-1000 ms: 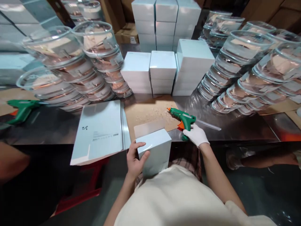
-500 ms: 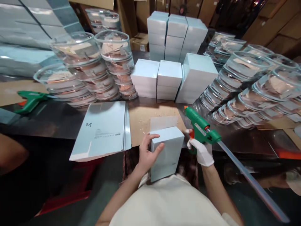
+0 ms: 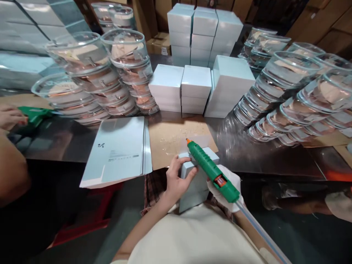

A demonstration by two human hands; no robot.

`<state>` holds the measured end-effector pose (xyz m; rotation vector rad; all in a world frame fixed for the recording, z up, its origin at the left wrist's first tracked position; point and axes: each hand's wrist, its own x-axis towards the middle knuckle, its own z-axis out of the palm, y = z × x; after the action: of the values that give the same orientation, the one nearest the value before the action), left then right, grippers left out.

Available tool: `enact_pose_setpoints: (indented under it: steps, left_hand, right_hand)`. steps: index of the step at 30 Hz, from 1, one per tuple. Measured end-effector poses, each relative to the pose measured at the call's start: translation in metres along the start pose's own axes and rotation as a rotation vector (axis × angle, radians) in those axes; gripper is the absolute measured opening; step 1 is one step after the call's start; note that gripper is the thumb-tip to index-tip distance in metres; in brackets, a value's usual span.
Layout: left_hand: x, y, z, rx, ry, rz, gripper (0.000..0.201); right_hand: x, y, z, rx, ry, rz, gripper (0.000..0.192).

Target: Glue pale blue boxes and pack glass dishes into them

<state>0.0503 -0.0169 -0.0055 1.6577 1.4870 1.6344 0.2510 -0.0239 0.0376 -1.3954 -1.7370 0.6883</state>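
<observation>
Pale-blue cardboard makes up the box [image 3: 196,179] gripped by the bare left hand [image 3: 176,181] at the bench [image 3: 275,157] edge, while the gloved right hand [image 3: 227,189] is closed around a green glue gun [image 3: 210,168] whose nozzle hovers over the box top. Ahead of both hands lies a brown board [image 3: 170,137], with flat sleeves [image 3: 118,150] left of them. Beyond stand stacked boxes [image 3: 192,88] between leaning rows of clear tubs [image 3: 288,91] whose contents look beige.

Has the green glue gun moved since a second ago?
Yes. The green glue gun, in the gloved right hand, has left the metal table beside the cardboard sheet and now hangs over the pale blue box.
</observation>
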Motion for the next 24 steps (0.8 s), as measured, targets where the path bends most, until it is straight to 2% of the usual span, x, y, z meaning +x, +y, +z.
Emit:
enact_pose_setpoints:
  steps: [4, 6, 10, 16, 18, 21, 24]
  left_hand:
    - [0.0, 0.001, 0.002, -0.021, -0.019, 0.013, 0.021]
    - [-0.001, 0.0, 0.001, -0.027, -0.031, 0.004, 0.022]
    - [-0.004, -0.004, -0.004, -0.023, -0.017, -0.038, 0.023]
    - [-0.007, -0.015, -0.019, -0.045, -0.003, -0.18, 0.029]
    - [-0.007, -0.017, -0.024, -0.065, 0.007, -0.21, 0.031]
    - [-0.005, -0.018, -0.029, -0.114, 0.025, -0.223, 0.032]
    - [-0.005, -0.017, -0.032, -0.144, 0.053, -0.219, 0.033]
  right_hand:
    - [0.006, 0.003, 0.015, -0.106, -0.011, -0.176, 0.02]
    - [0.008, 0.003, 0.016, -0.11, -0.024, -0.153, 0.019]
    - [0.005, 0.012, 0.005, -0.012, 0.014, 0.054, 0.022]
    - [0.012, 0.045, -0.017, 0.135, 0.139, 0.367, 0.028]
    - [0.026, 0.053, -0.012, 0.219, 0.118, 0.469, 0.031]
    - [0.058, 0.061, 0.005, 0.431, 0.021, 0.653, 0.043]
    - [0.086, 0.069, 0.009, 0.398, -0.067, 0.75, 0.052]
